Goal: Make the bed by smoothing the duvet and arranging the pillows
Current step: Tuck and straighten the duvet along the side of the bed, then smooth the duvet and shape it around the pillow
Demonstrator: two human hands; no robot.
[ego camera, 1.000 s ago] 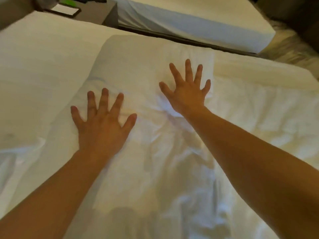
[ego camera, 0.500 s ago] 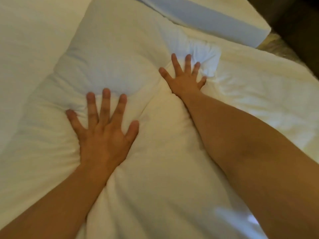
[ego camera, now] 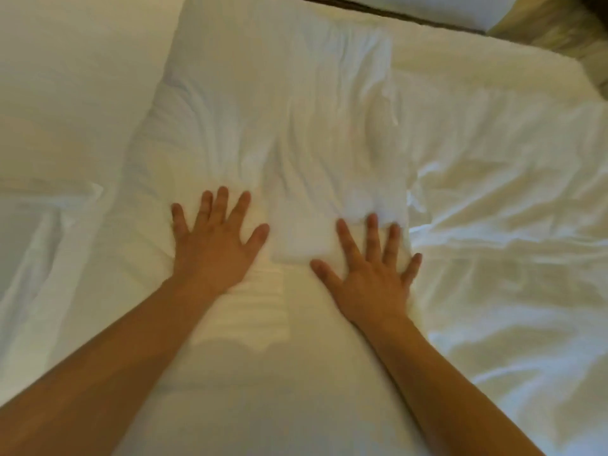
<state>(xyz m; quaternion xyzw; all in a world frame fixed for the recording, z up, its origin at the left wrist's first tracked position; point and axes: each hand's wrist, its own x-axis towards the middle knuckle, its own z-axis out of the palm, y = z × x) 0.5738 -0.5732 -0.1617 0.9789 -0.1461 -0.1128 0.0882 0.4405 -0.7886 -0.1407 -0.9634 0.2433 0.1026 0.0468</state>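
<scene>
A white pillow lies lengthwise in the middle of the bed, creased down its centre. My left hand presses flat on its near left part with fingers spread. My right hand presses flat on its near right part, fingers spread, close to the pillow's right edge. Neither hand holds anything. A rumpled white duvet covers the bed to the right of the pillow. A second white pillow lies to the left.
A dark gap runs along the far edge of the bed, with another white bed beyond it. Patterned floor shows at the top right. Wrinkled sheet lies at the left.
Both hands have slid back toward me along the pillow, the right one farthest. The bulge between them has flattened into creases. The view has shifted.
</scene>
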